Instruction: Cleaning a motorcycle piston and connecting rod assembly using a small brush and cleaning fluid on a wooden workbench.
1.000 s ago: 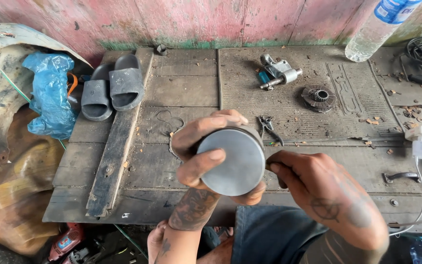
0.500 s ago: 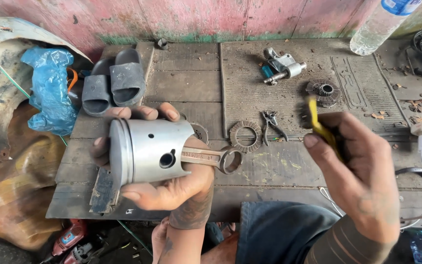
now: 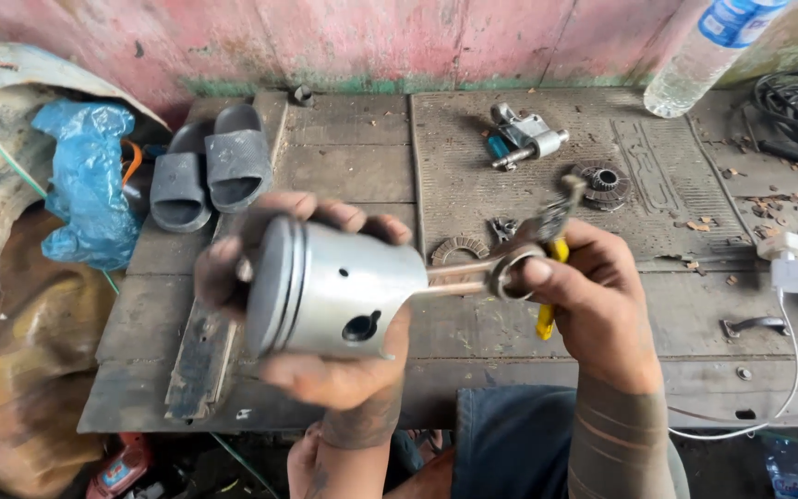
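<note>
Since half a second ago our right hand (image 3: 593, 296), gripping yellow-handled pliers (image 3: 547, 277), moved onto the rod's ring (image 3: 510, 270); left hand (image 3: 316, 305) wraps the piston (image 3: 334, 291) sideways.

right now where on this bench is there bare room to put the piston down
Bare planks between the sandals and mat, and along the front edge by the charger cable. The mat is crowded: valve, gear, pliers.
</note>
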